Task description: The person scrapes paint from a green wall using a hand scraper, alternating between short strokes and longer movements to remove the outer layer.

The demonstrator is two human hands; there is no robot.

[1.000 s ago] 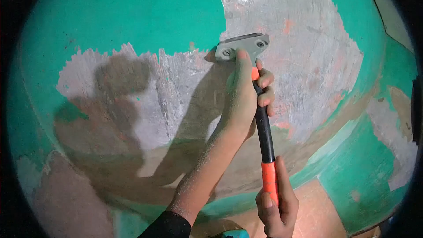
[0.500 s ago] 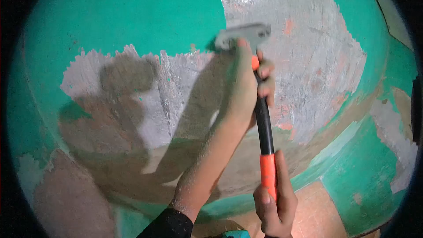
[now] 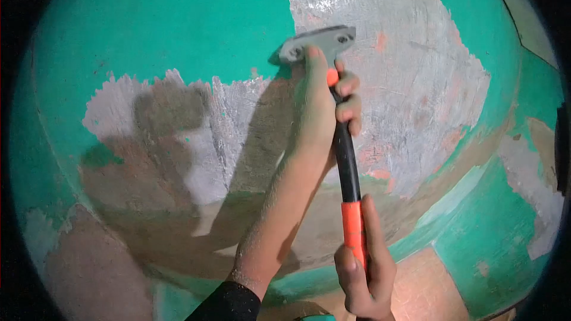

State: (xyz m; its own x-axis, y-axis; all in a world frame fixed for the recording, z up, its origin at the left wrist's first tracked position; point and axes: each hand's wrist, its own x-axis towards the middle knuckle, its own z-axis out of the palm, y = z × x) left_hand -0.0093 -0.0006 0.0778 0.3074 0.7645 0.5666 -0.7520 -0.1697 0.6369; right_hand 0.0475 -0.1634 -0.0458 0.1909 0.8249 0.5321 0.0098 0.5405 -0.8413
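Scraper (image 3: 333,119) is clamped by both hands, left hand (image 3: 324,107) near the blade, right hand (image 3: 364,270) at the handle end; blade should stay flat against the green wall (image 3: 178,24).

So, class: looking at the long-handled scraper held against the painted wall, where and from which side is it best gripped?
Take the scraper two-handed from below: the right hand on the orange grip at the handle's lower end, the left hand high on the black shaft just under the flat metal head. The handle runs nearly upright, so the upper hand likely adds pressure against the wall.

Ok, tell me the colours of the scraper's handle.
The scraper handle is black with orange sections, clearest in the head view.
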